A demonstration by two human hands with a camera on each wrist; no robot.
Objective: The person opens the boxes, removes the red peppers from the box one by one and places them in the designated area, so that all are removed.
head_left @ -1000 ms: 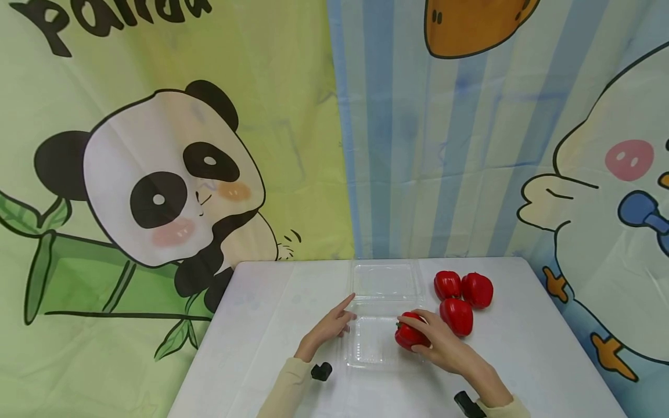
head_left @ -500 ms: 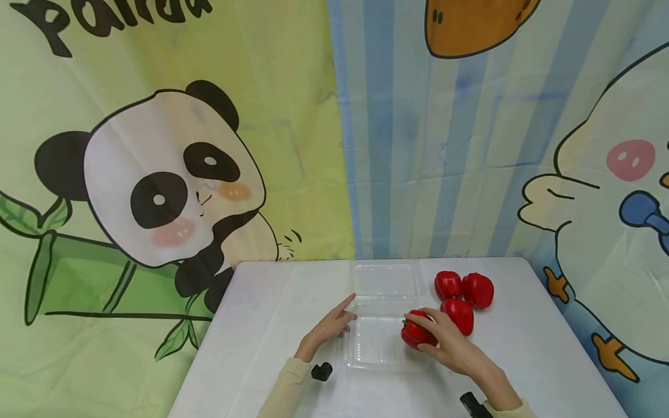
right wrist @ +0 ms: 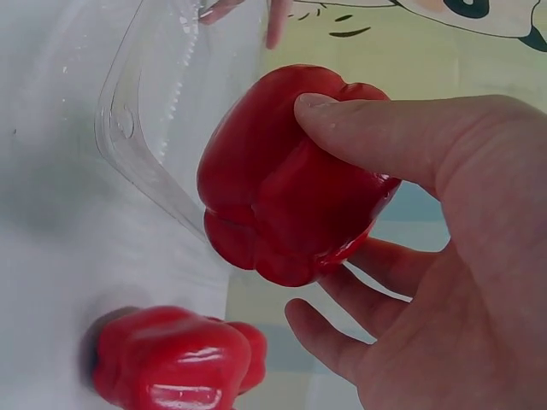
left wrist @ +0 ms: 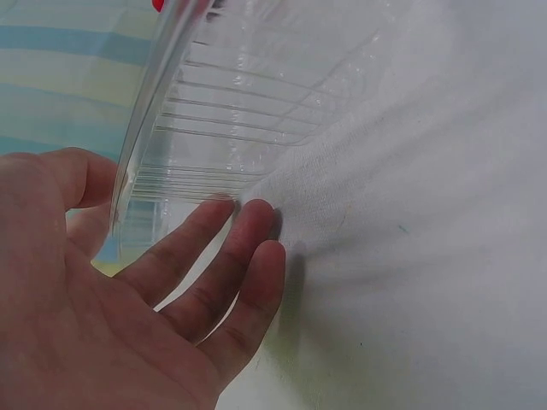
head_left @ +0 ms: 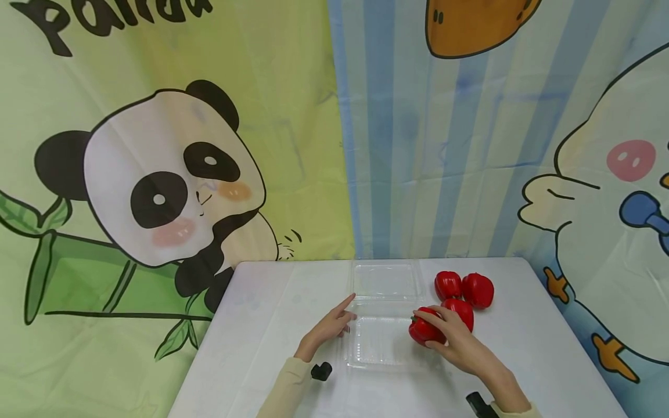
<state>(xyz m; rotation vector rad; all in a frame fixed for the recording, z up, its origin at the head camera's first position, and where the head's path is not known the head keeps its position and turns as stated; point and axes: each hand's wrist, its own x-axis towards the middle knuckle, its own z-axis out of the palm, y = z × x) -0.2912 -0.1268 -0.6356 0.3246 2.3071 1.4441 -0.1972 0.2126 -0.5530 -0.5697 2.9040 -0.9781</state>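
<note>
A red bell pepper [head_left: 424, 328] is in my right hand [head_left: 460, 342], with the thumb on one side and fingers round the other. It is over the right edge of a clear plastic clamshell box [head_left: 373, 348], which lies unfolded with its lid [head_left: 384, 281] toward the back. In the right wrist view the held pepper [right wrist: 291, 171] overlaps the box's rim [right wrist: 128, 128]. My left hand [head_left: 328, 328] is at the box's left side. The left wrist view shows its fingers [left wrist: 248, 222] relaxed against the clear side wall [left wrist: 231, 102], nothing gripped.
Three more red bell peppers stand right of the box: one at back left [head_left: 448, 285], one at back right [head_left: 478, 290], and a nearer one [head_left: 461, 312] partly behind the right hand. The white table [head_left: 251, 342] ends at a printed panda curtain [head_left: 303, 145].
The right hand has carried its pepper rightward and slightly back, from over the box's near tray to its right edge. The left hand stays at the box's side.
</note>
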